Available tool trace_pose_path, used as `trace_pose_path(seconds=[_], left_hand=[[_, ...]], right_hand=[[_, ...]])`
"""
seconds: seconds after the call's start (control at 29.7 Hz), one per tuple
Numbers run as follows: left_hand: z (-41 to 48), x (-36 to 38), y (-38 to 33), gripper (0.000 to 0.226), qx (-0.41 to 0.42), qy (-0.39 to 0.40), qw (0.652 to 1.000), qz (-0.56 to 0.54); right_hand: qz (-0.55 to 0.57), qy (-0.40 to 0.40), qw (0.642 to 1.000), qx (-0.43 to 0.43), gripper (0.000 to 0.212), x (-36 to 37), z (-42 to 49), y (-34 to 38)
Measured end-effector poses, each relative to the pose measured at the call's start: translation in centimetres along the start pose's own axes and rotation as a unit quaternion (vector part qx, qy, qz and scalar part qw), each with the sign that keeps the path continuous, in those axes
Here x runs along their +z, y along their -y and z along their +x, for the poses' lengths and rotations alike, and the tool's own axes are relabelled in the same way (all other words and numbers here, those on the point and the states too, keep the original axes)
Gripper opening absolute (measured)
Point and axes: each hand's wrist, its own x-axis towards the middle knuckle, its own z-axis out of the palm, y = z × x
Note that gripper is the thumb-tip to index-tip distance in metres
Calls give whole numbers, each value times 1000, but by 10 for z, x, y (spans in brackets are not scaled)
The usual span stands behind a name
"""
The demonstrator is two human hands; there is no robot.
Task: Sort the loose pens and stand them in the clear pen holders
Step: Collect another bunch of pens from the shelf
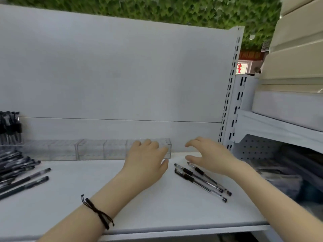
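Observation:
A row of clear pen holders stands along the back of the white shelf. My left hand lies over the rightmost holder, fingers relaxed, holding nothing. Just right of that holder hovers my right hand, fingers spread and curved, empty. Three loose black pens lie on the shelf under and in front of my right hand. More loose black pens are piled at the left edge. A holder at the far left has several black pens standing in it.
The white back panel rises behind the holders. A slotted upright bounds the shelf on the right, with another shelf unit and stacked beige bins beyond it. The shelf's front edge is near me.

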Motion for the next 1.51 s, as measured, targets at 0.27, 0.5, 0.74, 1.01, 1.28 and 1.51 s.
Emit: trace_pose_path(seconds=[0.27,0.5,0.74,1.01,1.28,1.51], left_hand=[[41,33,-9,32,-13,-68,997,30],[37,47,-2,35,-2,-72,997,15],[34,48,3,37,-9,-88,996,-11],[30,53,8,36,-34,-90,995,-17],[26,43,4,39,-68,-31,995,-74],[30,32,-12,22,-230,82,808,-536]], right_hand=[[49,112,992,-18,37,7,26,2],[132,161,977,40,34,19,31,7],[134,215,965,61,37,12,40,16],[147,207,966,50,28,14,33,12],[240,196,948,69,20,20,31,11],[537,95,835,67,18,4,33,-3]])
